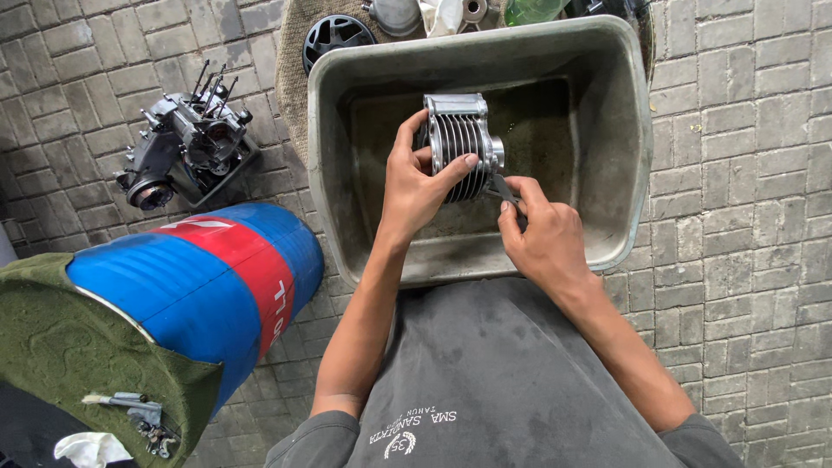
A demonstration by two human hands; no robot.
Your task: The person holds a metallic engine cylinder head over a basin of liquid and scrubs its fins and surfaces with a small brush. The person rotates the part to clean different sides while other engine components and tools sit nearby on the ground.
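Note:
My left hand (414, 184) grips a finned metal engine cylinder (459, 140) and holds it over a grey plastic tub (628, 130). Its thumb lies across the fins and its fingers wrap behind the part. My right hand (542, 232) pinches a small thin metal tool (504, 189) whose tip touches the lower right side of the cylinder. A shallow pool of dark liquid lies in the bottom of the tub.
A blue and red drum (208, 277) lies on its side at the left under green cloth (61, 347) with small tools on it. An engine crankcase (186, 147) sits on the brick paving. More parts and a black fan cover (336, 36) lie beyond the tub.

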